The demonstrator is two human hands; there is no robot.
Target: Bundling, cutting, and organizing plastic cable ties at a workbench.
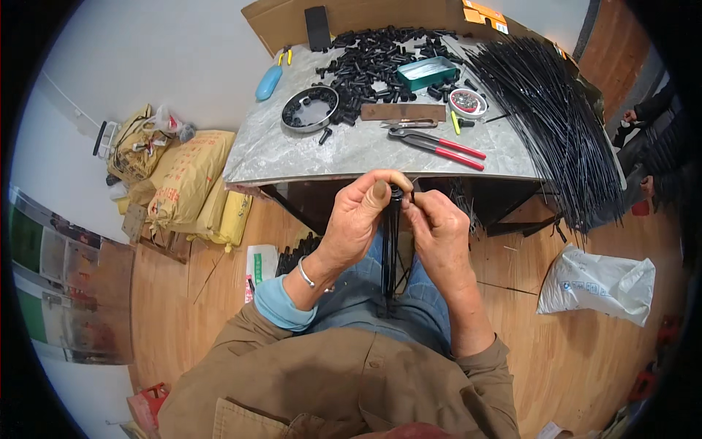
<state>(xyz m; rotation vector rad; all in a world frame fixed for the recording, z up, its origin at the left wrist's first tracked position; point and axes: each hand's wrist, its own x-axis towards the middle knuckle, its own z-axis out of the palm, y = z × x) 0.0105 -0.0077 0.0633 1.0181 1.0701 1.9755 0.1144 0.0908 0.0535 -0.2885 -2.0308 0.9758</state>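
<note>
Left hand [358, 219]: thumb and fingers grasping the top of a bundle of black strands [390, 256], which hangs down in front of the wearer's lap, a round black head [395, 192] at its upper end, just before the near edge of the desk [292, 157]. Right hand [439, 230]: fingertips pinched on a thin dark piece beside that head, its exact form hidden. Desk, grey marbled top: heap of black cylindrical parts [369, 62]; round dish [313, 112] with further black parts; green tray [431, 83]; flat brown bar [404, 112]; pincers [453, 148], red-handled, near the front edge; white round tub [482, 110] of small pieces; yellow-green marker [455, 123]. Right side: large sheaf of long black strands [556, 124], overhanging the edge. Floor: white plastic bag [598, 285], right; yellowish sacks [190, 183], stacked, left.
</note>
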